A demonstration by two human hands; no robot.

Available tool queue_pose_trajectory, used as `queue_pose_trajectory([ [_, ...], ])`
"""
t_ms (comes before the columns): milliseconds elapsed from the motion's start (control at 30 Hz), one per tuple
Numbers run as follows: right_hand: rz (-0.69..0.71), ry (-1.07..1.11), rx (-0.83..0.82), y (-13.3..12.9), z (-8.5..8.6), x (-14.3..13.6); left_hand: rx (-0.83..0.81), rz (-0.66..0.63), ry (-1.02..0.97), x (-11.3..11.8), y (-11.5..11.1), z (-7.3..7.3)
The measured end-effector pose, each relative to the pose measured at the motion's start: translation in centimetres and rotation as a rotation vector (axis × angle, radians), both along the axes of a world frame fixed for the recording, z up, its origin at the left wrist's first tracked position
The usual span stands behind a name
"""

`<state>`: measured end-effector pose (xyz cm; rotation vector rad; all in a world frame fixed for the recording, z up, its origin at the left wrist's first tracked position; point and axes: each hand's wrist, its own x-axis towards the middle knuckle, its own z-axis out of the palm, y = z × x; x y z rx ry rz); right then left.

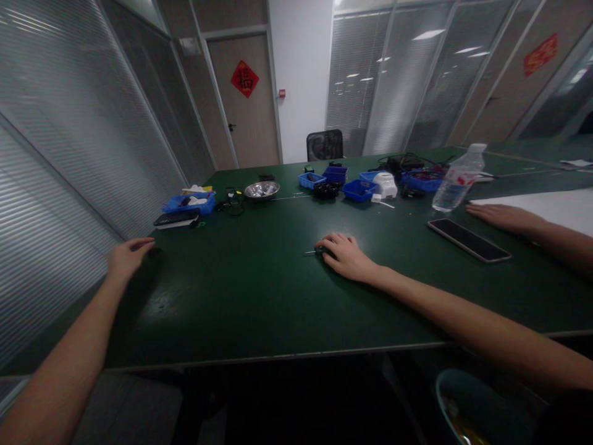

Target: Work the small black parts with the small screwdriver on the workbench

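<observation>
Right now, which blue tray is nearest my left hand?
The blue tray just behind the black book; the other blue trays are all right of the metal bowl.

We see a green table (241,284). Directly on it lie a phone (469,240), a bottle (458,179), a metal bowl (262,190), blue trays (360,190), a notebook (176,219), cables (231,201), a screwdriver (311,252) by our right hand (345,256), and white paper (546,207) under another person's hand (503,217).

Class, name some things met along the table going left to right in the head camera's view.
Left hand → cluttered blue tray → metal bowl → screwdriver shaft → right hand → clear plastic bottle.
</observation>
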<state>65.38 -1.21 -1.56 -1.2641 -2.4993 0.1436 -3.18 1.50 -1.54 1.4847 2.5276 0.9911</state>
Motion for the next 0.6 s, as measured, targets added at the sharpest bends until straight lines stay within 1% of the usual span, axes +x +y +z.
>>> queue_pose_trajectory([
  [133,0.002,-0.003,0.011,0.1,-0.2,0.1,0.033,0.054,-0.018,0.5,-0.4,0.6],
  [200,-0.003,-0.009,0.018,0.1,-0.2,0.0,0.028,0.058,-0.01,0.6,-0.4,0.9],
  [300,-0.004,-0.017,0.02,0.0,-0.2,0.0,0.026,0.068,-0.005,0.6,-0.4,1.0],
  [600,-0.003,-0.021,0.005,-0.1,0.1,0.0,0.033,0.102,-0.068,0.9,-0.6,1.1],
])
